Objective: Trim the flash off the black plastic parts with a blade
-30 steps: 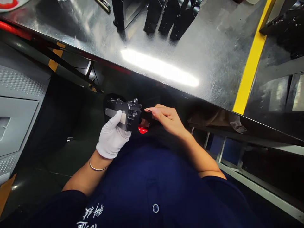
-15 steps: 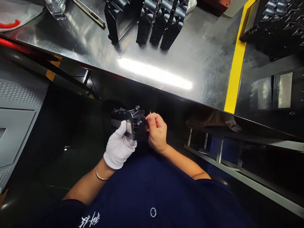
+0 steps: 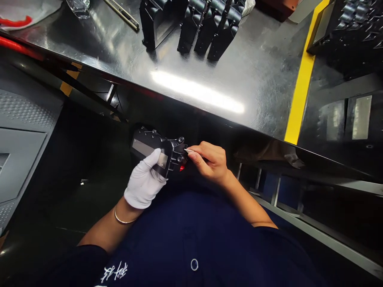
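Holding the black housing (image 3: 153,142) in our gloved left hand (image 3: 143,184), off the bench, thumb over the metal strip (image 3: 142,148), palm and the other digits wrapped under the near side. Grip there is medium-wide, filled by the part. Bare right hand (image 3: 213,160) is in a narrow pinch, thumb against index, on a small pointed sliver (image 3: 188,150). Its tip sits at the ribbed end of the housing, between the two round bosses (image 3: 181,140). Can't tell if tip touches or just hovers; too small to read.

For good work here, we'd say: keep the left clamp firm but off the ribs, so the end stays exposed. Short pinch, close to the tip, gives better control; light pressure, small strokes, wrist steady. Bare digits are close to the point, so we'd angle it away from the glove and the pinch. Slip toward the thumb looks like the main risk, also scratching the strip.

Beyond the grip, on the steel bench (image 3: 263,79): row of similar black parts (image 3: 188,34) and a slim cutter-like tool (image 3: 124,15). Small red item (image 3: 182,168) shows just below the ribbed end; can't tell what it is.
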